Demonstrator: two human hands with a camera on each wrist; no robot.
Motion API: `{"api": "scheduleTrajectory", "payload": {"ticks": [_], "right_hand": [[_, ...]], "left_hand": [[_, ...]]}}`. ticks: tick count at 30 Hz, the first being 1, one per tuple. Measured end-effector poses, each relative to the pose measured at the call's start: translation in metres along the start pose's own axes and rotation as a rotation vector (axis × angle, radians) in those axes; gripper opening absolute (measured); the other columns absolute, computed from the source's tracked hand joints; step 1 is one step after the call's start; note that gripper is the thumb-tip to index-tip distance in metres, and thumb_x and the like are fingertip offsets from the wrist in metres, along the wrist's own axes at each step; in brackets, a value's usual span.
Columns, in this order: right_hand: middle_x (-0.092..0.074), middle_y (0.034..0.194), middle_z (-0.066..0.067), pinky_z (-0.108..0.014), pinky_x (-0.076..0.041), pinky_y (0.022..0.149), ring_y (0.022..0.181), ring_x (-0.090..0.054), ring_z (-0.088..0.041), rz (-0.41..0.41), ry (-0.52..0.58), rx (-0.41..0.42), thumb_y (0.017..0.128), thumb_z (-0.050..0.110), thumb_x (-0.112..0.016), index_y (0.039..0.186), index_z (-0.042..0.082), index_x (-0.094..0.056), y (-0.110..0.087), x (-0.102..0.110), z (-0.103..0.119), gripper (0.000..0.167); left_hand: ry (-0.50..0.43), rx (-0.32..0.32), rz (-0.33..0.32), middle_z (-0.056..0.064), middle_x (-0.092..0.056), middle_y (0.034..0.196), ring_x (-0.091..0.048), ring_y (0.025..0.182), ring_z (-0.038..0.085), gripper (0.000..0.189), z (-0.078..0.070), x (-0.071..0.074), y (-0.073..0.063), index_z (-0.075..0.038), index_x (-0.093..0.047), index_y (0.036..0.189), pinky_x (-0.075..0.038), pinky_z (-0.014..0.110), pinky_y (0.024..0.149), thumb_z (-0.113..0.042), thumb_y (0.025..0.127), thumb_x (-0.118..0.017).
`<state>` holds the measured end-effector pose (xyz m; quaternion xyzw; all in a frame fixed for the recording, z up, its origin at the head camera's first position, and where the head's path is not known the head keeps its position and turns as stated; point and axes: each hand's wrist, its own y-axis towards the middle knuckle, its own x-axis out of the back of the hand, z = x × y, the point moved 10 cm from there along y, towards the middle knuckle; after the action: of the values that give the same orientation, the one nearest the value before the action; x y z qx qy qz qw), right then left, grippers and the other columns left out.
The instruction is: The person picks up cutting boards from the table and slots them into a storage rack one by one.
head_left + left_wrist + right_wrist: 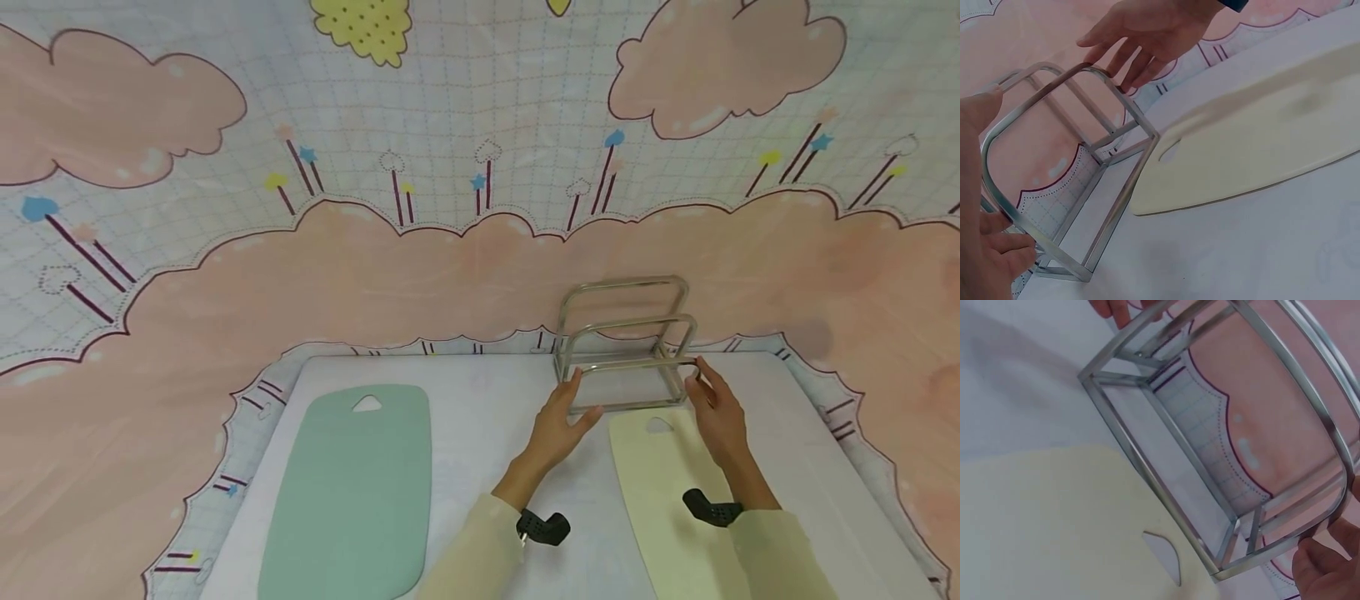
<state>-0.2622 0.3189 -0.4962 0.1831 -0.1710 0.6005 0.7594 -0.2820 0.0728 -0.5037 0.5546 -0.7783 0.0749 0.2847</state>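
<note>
A metal cutting board rack with several rounded upright loops stands at the far side of the white table. My left hand holds the left side of its front loop, thumb and fingers spread about the bar. At the opposite corner, my right hand grips the loop's right side; the right wrist view shows its fingers bent at the bar. Between the two hands, the rack holds no board. A cream cutting board lies flat just in front of the rack, partly under the right forearm.
On the left half of the white table lies a larger green cutting board with a triangular hole. Behind the table hangs a patterned cloth with pink clouds. Both wrists wear black devices.
</note>
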Motion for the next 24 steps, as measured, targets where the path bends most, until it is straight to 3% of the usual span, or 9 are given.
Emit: {"api": "scheduleTrajectory", "payload": {"ticks": [10, 24], "right_hand": [[-0.022, 0.154, -0.021, -0.064, -0.03, 0.099, 0.134, -0.029, -0.046, 0.002, -0.015, 0.013, 0.102, 0.043, -0.039, 0.155, 0.023, -0.017, 0.001, -0.009, 0.003, 0.061], [-0.02, 0.154, -0.021, -0.062, -0.03, 0.099, 0.135, -0.028, -0.045, 0.011, 0.01, 0.048, 0.102, 0.041, -0.041, 0.154, 0.024, -0.018, -0.001, -0.017, 0.008, 0.06]], "left_hand": [[0.003, 0.004, -0.014, 0.022, -0.036, 0.146, -0.039, 0.13, 0.038, 0.072, 0.004, 0.005, -0.007, -0.019, -0.022, 0.154, -0.037, 0.056, 0.099, -0.04, 0.095, -0.057], [0.021, -0.003, 0.021, 0.019, -0.034, 0.148, -0.039, 0.131, 0.037, 0.074, 0.002, 0.012, -0.017, -0.019, -0.019, 0.154, -0.037, 0.057, 0.099, -0.04, 0.095, -0.057]]}}
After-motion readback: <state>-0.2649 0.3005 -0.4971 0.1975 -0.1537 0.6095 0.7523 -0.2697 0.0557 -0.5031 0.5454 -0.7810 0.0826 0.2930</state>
